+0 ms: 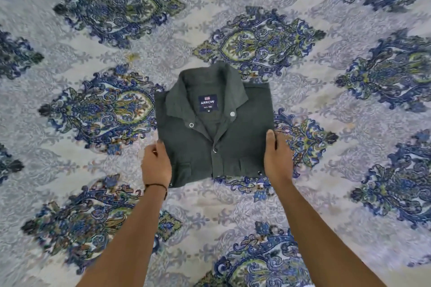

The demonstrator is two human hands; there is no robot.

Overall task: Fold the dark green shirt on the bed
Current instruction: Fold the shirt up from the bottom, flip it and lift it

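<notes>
Blue-and-olive paisley bedspread (pixel 198 205) fills the view to every border, leaving open cloth all round the dark green shirt (pixel 245 137). The shirt lies at the middle of the bed, folded into a square, with its collar (pixel 186 98) on the far side and its label (pixel 208 103) showing. The left hand (pixel 156 163) has its grip curled round the shirt's left edge. The right hand (pixel 277 158) lies along the right edge, thumb on top. Its fingers are hidden, so I cannot tell whether its grip holds the cloth. Both forearms are cut off at the bottom.
</notes>
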